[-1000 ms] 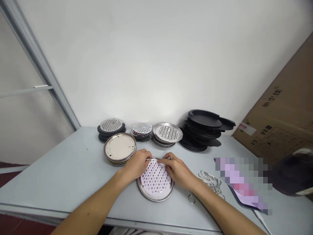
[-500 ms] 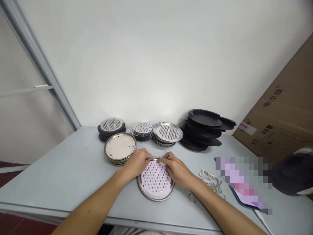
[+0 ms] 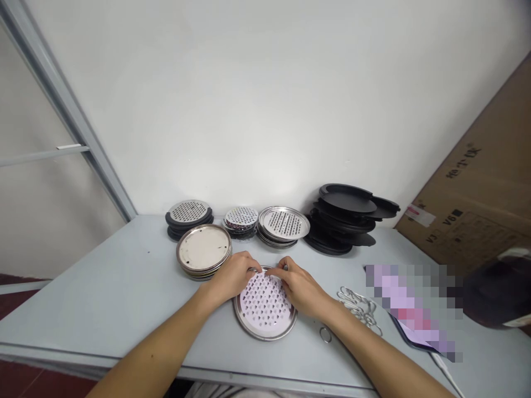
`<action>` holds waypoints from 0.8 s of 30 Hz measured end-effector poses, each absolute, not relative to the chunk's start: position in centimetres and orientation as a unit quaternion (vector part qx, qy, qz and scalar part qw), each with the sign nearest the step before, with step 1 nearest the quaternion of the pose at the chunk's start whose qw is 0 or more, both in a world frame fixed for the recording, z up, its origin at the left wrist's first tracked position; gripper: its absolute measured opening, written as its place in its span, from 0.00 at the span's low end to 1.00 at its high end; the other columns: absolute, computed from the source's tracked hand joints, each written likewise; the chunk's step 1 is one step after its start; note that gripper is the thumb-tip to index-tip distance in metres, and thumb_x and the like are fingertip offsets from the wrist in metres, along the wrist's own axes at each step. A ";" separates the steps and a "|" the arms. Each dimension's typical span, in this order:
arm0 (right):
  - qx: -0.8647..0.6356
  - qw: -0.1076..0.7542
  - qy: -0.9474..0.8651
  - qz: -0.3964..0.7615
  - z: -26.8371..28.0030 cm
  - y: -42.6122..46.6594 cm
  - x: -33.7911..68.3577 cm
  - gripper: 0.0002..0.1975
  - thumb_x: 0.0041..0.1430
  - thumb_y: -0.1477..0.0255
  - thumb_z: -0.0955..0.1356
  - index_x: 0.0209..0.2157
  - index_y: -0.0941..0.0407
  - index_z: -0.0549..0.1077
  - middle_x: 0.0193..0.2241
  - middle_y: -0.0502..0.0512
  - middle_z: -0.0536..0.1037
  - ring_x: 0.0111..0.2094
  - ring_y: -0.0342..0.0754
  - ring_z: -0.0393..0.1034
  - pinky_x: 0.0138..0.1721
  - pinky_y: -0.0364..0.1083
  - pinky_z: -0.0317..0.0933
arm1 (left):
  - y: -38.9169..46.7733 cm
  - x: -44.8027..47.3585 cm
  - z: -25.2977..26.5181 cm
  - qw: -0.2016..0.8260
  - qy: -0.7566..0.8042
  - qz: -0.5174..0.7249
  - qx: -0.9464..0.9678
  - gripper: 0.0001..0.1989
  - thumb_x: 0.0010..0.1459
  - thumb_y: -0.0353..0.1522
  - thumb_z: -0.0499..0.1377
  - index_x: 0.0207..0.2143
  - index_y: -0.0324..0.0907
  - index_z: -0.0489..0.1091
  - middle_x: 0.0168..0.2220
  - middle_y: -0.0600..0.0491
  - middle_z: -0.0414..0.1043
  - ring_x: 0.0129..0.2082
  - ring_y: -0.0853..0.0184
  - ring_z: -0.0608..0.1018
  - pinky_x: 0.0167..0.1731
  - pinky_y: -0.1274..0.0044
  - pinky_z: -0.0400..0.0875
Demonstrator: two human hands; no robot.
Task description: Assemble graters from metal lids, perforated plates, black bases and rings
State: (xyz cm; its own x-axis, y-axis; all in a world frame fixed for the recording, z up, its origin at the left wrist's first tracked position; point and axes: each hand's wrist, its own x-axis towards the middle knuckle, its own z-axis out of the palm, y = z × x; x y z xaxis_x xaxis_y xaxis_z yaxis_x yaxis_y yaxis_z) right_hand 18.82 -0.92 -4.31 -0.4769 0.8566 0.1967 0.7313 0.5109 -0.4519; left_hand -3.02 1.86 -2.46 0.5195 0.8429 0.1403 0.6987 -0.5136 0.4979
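Observation:
In front of me a round grater disc, pierced with rows of small holes, lies inside a shallow metal tray with a raised rim. My left hand is closed, its thumb and fingertips pinching at the disc's far left edge. From the far right, my right hand is closed too, thumb and index finger at the same edge near the tray rim. The fingers hide exactly what is pinched there. Just left of my left hand stands a stack of round rimmed trays.
Along the wall are black holders topped with a perforated disc, perforated discs, metal grater trays and black round lids. To the right lie bent wire rings, a single ring, a phone and a cardboard box.

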 end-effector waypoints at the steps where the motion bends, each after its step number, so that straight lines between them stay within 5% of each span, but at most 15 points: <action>1: -0.472 0.201 -0.844 0.153 -4.3 -0.9 18.8 0.29 0.54 0.86 0.59 0.51 0.45 0.72 0.41 0.55 0.68 0.41 0.49 0.68 0.42 0.44 0.63 | 1.9 -3.0 -2.5 0.194 0.453 0.186 0.850 0.13 0.58 0.28 0.54 0.40 0.47 0.78 0.41 0.52 0.73 0.42 0.64 0.75 0.46 0.75 0.67; 24: -0.484 0.197 -0.844 0.120 -4.7 -1.1 18.2 0.27 0.55 0.85 0.60 0.49 0.46 0.73 0.42 0.57 0.69 0.39 0.50 0.69 0.39 0.45 0.62 | 2.2 -2.9 -2.8 0.175 0.411 0.160 0.880 0.14 0.57 0.23 0.53 0.34 0.44 0.78 0.37 0.51 0.71 0.37 0.67 0.74 0.40 0.77 0.66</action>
State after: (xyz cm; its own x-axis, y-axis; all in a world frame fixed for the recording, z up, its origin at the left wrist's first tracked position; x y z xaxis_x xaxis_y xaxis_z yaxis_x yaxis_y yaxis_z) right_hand 18.20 -1.08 -4.72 -0.4533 0.8647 0.2162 0.7702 0.5021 -0.3933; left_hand -2.88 2.17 -2.83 0.6108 0.7796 0.1385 0.6674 -0.6010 0.4397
